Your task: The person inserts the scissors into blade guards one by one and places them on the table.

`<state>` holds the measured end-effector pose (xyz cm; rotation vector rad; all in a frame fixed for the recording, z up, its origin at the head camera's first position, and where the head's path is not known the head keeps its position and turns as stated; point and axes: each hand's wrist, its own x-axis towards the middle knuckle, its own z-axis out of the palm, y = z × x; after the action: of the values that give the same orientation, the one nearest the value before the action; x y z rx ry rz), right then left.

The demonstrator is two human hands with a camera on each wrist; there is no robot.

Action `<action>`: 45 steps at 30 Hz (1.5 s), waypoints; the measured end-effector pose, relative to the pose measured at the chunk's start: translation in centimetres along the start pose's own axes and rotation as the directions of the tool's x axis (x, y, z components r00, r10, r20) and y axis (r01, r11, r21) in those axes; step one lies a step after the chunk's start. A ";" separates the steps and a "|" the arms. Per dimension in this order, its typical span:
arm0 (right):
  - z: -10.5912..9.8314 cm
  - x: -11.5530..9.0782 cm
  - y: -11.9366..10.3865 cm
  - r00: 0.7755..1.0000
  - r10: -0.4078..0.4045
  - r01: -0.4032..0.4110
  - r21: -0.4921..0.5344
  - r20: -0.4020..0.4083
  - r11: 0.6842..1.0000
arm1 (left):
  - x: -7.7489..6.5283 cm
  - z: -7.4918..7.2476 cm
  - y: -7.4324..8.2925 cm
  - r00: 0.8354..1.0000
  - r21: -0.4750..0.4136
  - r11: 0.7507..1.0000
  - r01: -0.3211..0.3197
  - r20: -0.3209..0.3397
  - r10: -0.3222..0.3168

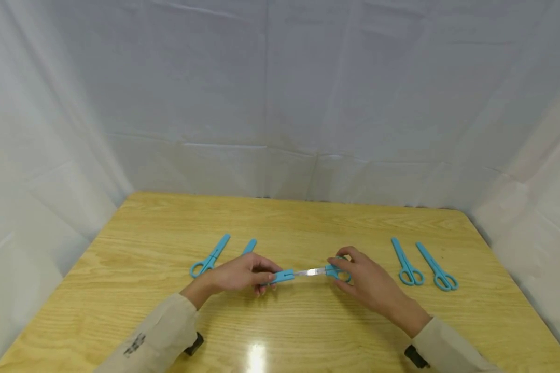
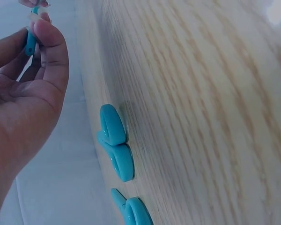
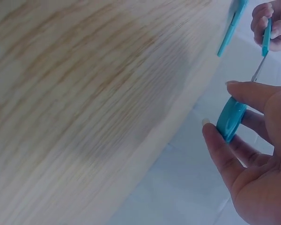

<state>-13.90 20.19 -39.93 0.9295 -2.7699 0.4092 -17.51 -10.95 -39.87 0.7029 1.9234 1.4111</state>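
Note:
My left hand pinches a light-blue blade cover between thumb and fingers, above the wooden table. Opposite it, my right hand grips a pair of scissors by the blue handles. Their bare metal blades point left, tips right at the cover's mouth, in line with it. The left wrist view shows the left fingertips bent around the cover. In the right wrist view, thumb and fingers sit on either side of the handles.
Covered blue scissors lie left on the table, beside another blue pair partly hidden behind the left hand. Two more covered scissors, one inner and one outer, lie at the right. White sheeting surrounds the table's back and sides.

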 end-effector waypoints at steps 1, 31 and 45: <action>0.0 0.0 0.0 1.000 -0.005 0.005 -0.006 -0.010 1.000 | 0.0 0.0 0.0 1.000 0.001 1.000 -0.001 -0.001 0.001; -0.4 0.0 -1.5 0.998 -0.059 0.059 0.047 -0.002 0.997 | -0.3 0.3 0.3 1.000 0.037 0.999 -0.015 -0.015 0.016; -0.5 -0.6 -0.9 0.997 0.035 -0.044 0.138 0.063 0.990 | -1.2 -0.3 -0.2 0.999 0.007 1.000 -0.010 -0.053 0.010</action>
<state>-12.83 19.94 -39.41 0.9329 -2.8487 0.5970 -17.02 -12.08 -39.75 0.6854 1.9689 1.4437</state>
